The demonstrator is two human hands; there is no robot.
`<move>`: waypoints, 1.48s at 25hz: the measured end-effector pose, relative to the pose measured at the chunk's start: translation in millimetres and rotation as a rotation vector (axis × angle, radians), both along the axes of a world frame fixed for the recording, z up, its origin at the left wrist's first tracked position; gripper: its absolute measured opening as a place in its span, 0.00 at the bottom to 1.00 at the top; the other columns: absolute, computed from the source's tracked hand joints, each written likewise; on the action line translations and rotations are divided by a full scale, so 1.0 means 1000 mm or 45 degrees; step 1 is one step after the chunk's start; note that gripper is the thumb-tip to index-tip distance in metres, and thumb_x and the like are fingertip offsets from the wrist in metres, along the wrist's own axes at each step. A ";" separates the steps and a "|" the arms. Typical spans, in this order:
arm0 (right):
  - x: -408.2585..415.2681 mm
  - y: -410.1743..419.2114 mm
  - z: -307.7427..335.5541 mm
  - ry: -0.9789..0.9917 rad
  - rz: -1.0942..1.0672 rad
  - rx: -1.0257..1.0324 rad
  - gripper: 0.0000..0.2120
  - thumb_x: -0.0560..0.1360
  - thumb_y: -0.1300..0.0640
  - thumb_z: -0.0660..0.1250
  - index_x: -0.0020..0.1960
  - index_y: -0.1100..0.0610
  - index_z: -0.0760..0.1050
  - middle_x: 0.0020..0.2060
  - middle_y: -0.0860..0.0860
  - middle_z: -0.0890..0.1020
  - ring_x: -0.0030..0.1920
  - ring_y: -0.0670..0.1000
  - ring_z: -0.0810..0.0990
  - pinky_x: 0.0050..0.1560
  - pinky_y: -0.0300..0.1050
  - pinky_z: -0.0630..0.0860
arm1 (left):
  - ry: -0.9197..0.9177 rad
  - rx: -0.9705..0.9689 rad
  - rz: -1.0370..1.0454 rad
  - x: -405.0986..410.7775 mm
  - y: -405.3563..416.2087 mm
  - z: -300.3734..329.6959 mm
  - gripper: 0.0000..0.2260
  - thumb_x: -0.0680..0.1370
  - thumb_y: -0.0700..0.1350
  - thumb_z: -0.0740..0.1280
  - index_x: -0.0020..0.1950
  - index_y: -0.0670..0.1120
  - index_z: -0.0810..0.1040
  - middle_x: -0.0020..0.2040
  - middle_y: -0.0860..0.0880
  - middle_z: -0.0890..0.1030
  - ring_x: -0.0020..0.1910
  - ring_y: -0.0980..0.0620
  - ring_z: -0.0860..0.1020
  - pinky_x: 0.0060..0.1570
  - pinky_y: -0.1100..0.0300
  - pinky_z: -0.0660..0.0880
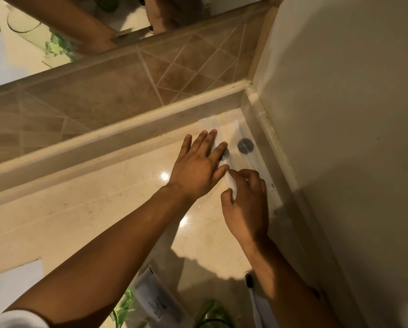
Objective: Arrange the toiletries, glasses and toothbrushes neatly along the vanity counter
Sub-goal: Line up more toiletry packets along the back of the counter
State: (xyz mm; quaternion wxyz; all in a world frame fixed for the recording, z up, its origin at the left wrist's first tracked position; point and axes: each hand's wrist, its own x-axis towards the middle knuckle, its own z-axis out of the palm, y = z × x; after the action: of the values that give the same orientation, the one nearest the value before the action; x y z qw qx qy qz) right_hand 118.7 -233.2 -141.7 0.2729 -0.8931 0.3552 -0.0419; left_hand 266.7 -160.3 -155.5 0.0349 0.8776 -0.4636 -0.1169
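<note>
Two long white toiletry packets with grey round marks lie side by side in the far right corner of the beige marble counter (98, 209). My left hand (195, 166) rests flat, fingers spread, on the left packet (218, 136). My right hand (248, 204) pinches that packet's near end between thumb and forefinger. The right packet (245, 146) lies untouched against the side wall. Near the bottom edge, a white toothbrush (249, 280) with dark bristles lies partly under my right forearm.
A flat white sachet (155, 294) lies near the bottom edge between two green glasses (122, 304) (212, 311). A tiled backsplash (127, 91) with a mirror (20, 48) above runs along the back. A plain wall (352, 114) closes the right side.
</note>
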 end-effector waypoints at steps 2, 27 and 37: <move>0.001 -0.002 0.000 0.000 -0.003 0.021 0.19 0.78 0.54 0.67 0.69 0.51 0.75 0.64 0.51 0.76 0.62 0.51 0.73 0.60 0.51 0.79 | 0.010 -0.019 0.005 0.000 0.000 0.001 0.27 0.84 0.62 0.51 0.81 0.52 0.61 0.83 0.44 0.56 0.82 0.43 0.54 0.80 0.41 0.47; -0.227 0.068 0.061 -0.134 0.151 0.349 0.14 0.77 0.62 0.68 0.62 0.53 0.77 0.54 0.50 0.79 0.47 0.48 0.79 0.48 0.43 0.79 | 0.658 -0.667 0.641 -0.262 0.223 0.091 0.11 0.80 0.45 0.64 0.58 0.45 0.83 0.53 0.50 0.84 0.51 0.51 0.82 0.52 0.51 0.80; -0.263 0.140 0.060 0.223 0.524 0.444 0.09 0.79 0.56 0.66 0.59 0.52 0.78 0.53 0.49 0.80 0.51 0.49 0.79 0.54 0.44 0.77 | 0.467 -0.432 0.697 -0.319 0.284 0.077 0.11 0.79 0.46 0.63 0.60 0.47 0.80 0.57 0.49 0.77 0.58 0.50 0.72 0.52 0.63 0.64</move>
State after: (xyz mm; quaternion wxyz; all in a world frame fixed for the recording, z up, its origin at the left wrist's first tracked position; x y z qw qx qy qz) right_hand -143.9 -93.1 -81.9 0.3936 -0.8862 0.1904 0.1534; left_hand -51.9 123.3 -78.8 0.2924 0.9153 -0.2105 -0.1801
